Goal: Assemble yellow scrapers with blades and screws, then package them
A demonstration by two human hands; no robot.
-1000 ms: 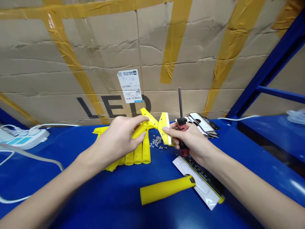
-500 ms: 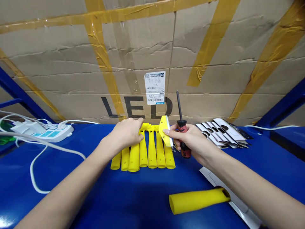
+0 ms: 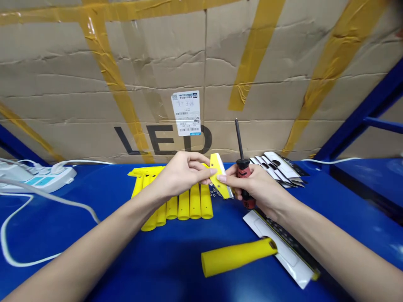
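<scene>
My left hand [image 3: 189,174] is closed, its thumb and fingers pinching the left edge of a yellow scraper head [image 3: 216,160] with a pale metal strip along its right edge. My right hand [image 3: 266,188] grips the same piece between thumb and fingers. It also holds a red-and-black screwdriver [image 3: 243,171] upright, shaft pointing up. Behind my left wrist lies a row of several yellow handles [image 3: 184,206], partly hidden by that hand. Small metal nuts [image 3: 214,193] show just below the scraper head.
A yellow handle [image 3: 234,256] lies in front, its narrow end at a white card sleeve [image 3: 288,262]. Several folded white cards [image 3: 280,167] are stacked at back right. A white power strip [image 3: 59,178] with cables is at left. A cardboard box [image 3: 258,138] stands behind the blue table [image 3: 126,260].
My left hand has moved from the row of handles to the scraper head and pinches its edge. The view has turned to the right. The screwdriver stays in my right hand.
</scene>
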